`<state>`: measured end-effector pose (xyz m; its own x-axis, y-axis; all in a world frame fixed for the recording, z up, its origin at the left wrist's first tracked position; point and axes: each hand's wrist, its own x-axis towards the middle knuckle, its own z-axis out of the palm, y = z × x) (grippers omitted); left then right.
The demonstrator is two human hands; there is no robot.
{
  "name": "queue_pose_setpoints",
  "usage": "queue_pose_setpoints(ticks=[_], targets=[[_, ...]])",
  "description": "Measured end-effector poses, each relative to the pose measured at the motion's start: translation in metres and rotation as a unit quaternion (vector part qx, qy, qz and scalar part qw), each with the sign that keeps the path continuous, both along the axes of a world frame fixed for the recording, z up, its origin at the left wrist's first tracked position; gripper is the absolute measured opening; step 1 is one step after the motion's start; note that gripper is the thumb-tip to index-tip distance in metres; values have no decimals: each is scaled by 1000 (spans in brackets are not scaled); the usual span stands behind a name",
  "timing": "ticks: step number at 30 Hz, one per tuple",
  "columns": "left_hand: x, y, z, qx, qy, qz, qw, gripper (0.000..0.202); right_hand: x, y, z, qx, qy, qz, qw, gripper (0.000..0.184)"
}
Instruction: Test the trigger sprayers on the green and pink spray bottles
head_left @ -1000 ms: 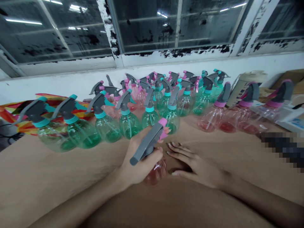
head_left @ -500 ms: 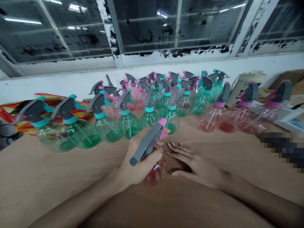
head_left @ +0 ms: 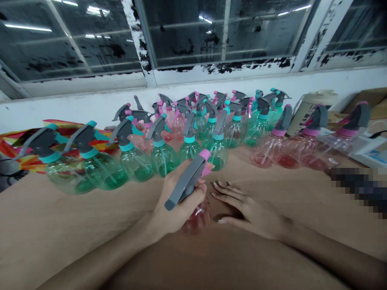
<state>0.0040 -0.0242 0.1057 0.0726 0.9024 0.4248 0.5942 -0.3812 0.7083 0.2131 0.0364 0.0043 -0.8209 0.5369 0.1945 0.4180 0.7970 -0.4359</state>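
My left hand (head_left: pixel 178 201) is wrapped round the neck of a spray bottle (head_left: pixel 196 219) with a clear pink body and a grey trigger head with a pink nozzle. The bottle is in front of me at the table's middle; fingers hide its collar. Just right of it, my right hand (head_left: pixel 246 209) lies with fingers stretched out on the tabletop, holding nothing. Beyond the hands stands a row of green spray bottles (head_left: pixel 136 163) with grey heads and turquoise collars. Pink spray bottles (head_left: pixel 266 151) stand to the right.
More pink and green bottles crowd the back by the white wall (head_left: pixel 99 102). A colourful bag (head_left: pixel 72 137) lies at the left. At the right are a beige cylindrical container (head_left: pixel 313 106), a cardboard box (head_left: pixel 367 100) and a blurred-out dark item (head_left: pixel 359 191) on the wooden table (head_left: pixel 75 225).
Almost nothing differs. The spray bottle's head has shifted very slightly left in my left hand; my right hand stays flat in the same place.
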Motion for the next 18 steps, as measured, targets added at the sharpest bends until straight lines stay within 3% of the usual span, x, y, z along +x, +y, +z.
queue_pose_setpoints(ticks=[11,18], targets=[[3,-1,-3,34,10,18,999,7,0,0,-1,3,8,0,1000,65],[3,-2,-5,25,25,37,999,9,-15,-25,20,-75,91,-84,989,69]])
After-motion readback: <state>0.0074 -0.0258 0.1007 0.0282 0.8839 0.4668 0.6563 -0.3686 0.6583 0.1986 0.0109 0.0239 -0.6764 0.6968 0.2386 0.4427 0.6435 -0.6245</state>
